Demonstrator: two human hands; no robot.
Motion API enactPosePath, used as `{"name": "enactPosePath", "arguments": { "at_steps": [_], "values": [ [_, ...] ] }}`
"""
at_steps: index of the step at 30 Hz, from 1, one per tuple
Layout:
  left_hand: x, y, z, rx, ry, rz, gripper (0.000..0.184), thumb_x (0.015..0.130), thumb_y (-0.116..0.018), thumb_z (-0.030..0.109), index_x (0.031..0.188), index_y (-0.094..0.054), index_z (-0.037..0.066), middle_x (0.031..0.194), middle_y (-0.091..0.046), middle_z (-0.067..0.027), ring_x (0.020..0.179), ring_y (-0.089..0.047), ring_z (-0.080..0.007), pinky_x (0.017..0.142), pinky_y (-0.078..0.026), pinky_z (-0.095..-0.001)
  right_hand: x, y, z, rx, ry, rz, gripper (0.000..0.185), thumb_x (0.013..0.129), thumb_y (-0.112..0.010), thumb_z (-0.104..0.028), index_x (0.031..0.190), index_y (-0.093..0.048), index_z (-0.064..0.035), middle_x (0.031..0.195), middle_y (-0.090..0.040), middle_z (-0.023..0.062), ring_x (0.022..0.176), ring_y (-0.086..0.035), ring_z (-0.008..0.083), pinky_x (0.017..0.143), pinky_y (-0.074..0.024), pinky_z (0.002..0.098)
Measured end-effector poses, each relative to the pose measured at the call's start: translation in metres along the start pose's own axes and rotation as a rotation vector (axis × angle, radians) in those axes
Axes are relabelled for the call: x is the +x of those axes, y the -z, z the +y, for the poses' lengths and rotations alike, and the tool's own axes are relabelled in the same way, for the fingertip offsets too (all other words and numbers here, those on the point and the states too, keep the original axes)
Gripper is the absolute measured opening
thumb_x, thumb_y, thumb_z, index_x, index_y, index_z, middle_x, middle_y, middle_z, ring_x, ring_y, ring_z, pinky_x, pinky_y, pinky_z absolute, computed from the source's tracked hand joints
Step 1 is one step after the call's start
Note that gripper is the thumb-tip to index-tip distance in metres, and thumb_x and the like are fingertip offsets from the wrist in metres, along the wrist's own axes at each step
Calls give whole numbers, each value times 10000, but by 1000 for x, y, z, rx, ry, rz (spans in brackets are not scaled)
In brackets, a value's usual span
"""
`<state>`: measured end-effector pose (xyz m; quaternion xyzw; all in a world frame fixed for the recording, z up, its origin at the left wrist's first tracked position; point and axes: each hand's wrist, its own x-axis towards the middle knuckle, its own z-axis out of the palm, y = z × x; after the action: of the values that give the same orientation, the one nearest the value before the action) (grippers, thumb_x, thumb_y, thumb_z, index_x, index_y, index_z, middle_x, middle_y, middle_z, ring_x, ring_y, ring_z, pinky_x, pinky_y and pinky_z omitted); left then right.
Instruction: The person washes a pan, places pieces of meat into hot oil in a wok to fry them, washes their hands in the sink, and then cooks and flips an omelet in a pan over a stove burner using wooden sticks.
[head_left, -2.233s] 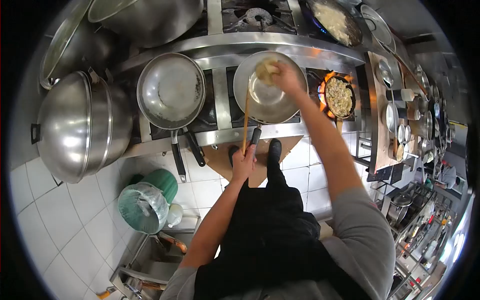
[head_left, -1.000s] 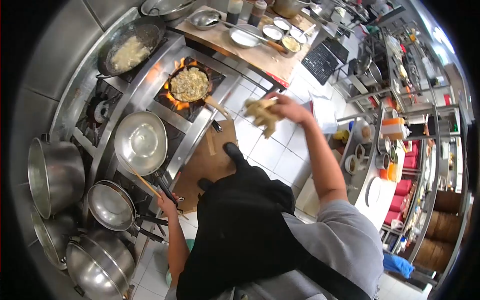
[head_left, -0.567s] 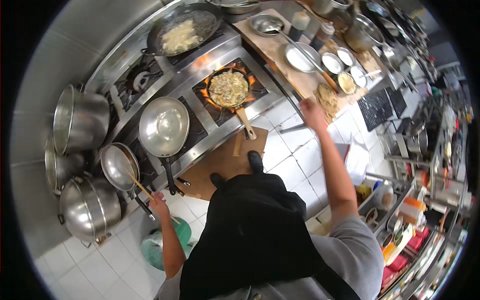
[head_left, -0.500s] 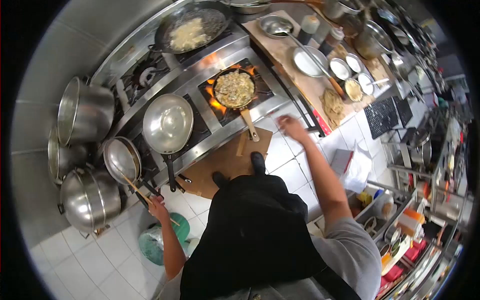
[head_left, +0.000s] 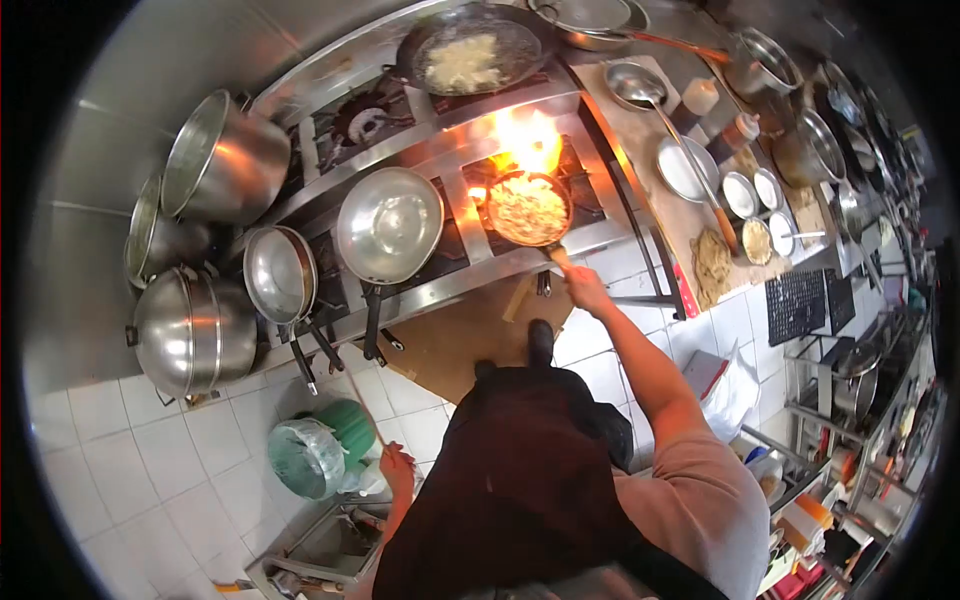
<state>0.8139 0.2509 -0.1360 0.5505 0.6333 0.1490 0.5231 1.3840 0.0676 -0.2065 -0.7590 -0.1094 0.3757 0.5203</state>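
My right hand (head_left: 585,288) is closed around the wooden handle (head_left: 558,256) of a small frying pan. Chopped, pale golden food fills this frying pan (head_left: 530,210) over the right front burner, and a tall flame (head_left: 528,142) flares at its far edge. Low beside my apron, my left hand (head_left: 398,468) grips a long thin wooden stick (head_left: 364,405); whether it is one stick or a pair of chopsticks I cannot tell. The stick points up toward the stove's front edge, apart from the pans.
An empty steel pan (head_left: 390,225) sits left of the flame. Behind, a wok (head_left: 520,45) holds pale food in liquid. Big pots (head_left: 235,165) stand at left. A ladle (head_left: 690,150), bowls and bottles occupy the right-hand board (head_left: 715,285). A green bin (head_left: 345,432) is on the floor.
My right hand has gone from empty air to the frying pan's handle. The flame has grown much larger. My left hand has drawn back toward my body with the stick; the view has shifted.
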Motion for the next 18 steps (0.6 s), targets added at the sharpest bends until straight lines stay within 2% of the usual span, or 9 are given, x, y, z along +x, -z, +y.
{"name": "enactPosePath", "arguments": {
  "at_steps": [2, 5, 7, 8, 9, 11, 14, 15, 18],
  "values": [
    [-11, -5, -11, -8, -23, -40, 283, 1070, -485, 284, 945, -566, 43, 558, -512, -16, 432, -480, -89, 387, -383, -250, 8, -24, 21, -33, 166, 161, 423, 1036, -526, -392, 731, -498, -100, 567, -456, -28, 456, -445, 108, 422, -356, 303],
    [-13, -9, -5, 38, -89, -130, 312, 1081, -469, 288, 912, -560, 41, 543, -489, -10, 429, -468, -81, 379, -375, -250, 30, -73, 68, -37, 172, 250, 398, 1018, -552, -390, 757, -534, -90, 579, -471, -15, 461, -458, 110, 424, -366, 300],
    [2, 2, -3, -33, -32, -118, 324, 1083, -466, 296, 902, -555, 43, 545, -491, -9, 425, -467, -79, 376, -372, -248, 13, -57, 68, -157, 320, 167, 383, 1013, -553, -380, 769, -543, -84, 590, -480, -6, 462, -460, 114, 427, -376, 309],
    [3, 1, 6, -74, -2, -110, 330, 1085, -465, 300, 897, -553, 43, 545, -492, -9, 423, -467, -78, 375, -371, -247, 7, -55, 60, -172, 304, 153, 388, 1011, -549, -377, 777, -553, -68, 610, -507, 27, 487, -487, 144, 447, -395, 330],
    [4, 8, 17, 69, -28, -98, 337, 1077, -475, 313, 889, -551, 44, 539, -488, -8, 415, -469, -83, 373, -373, -248, 1, -52, 54, -186, 289, 138, 394, 1010, -546, -374, 786, -563, -51, 631, -533, 60, 511, -514, 173, 468, -415, 352],
    [19, 17, 15, 39, -21, -110, 343, 1072, -481, 324, 887, -550, 43, 533, -482, -6, 414, -473, -86, 371, -376, -248, -9, -62, 33, -107, 78, 186, 439, 1012, -533, -372, 805, -595, 10, 702, -630, 183, 608, -617, 288, 546, -481, 430],
    [52, 27, 3, 51, -34, -145, 367, 1071, -472, 334, 873, -557, 36, 523, -482, -13, 406, -477, -95, 363, -381, -256, -43, -49, -31, 107, -103, 43, 431, 1012, -532, -366, 822, -607, 13, 659, -596, 105, 514, -582, 223, 477, -472, 379],
    [63, 29, -2, 49, -37, -162, 373, 1071, -470, 335, 870, -560, 33, 521, -483, -16, 402, -476, -97, 360, -381, -258, -51, -42, -50, 163, -136, 4, 430, 1013, -534, -370, 817, -608, 6, 635, -553, 52, 449, -532, 171, 410, -433, 327],
    [76, 22, -1, 103, -111, -187, 389, 1067, -474, 334, 868, -572, 14, 492, -475, -24, 370, -462, -117, 351, -376, -281, -58, -9, -100, 130, -175, -10, 412, 993, -566, -362, 818, -608, 8, 625, -552, 60, 448, -527, 174, 392, -422, 317]
  ]
}}
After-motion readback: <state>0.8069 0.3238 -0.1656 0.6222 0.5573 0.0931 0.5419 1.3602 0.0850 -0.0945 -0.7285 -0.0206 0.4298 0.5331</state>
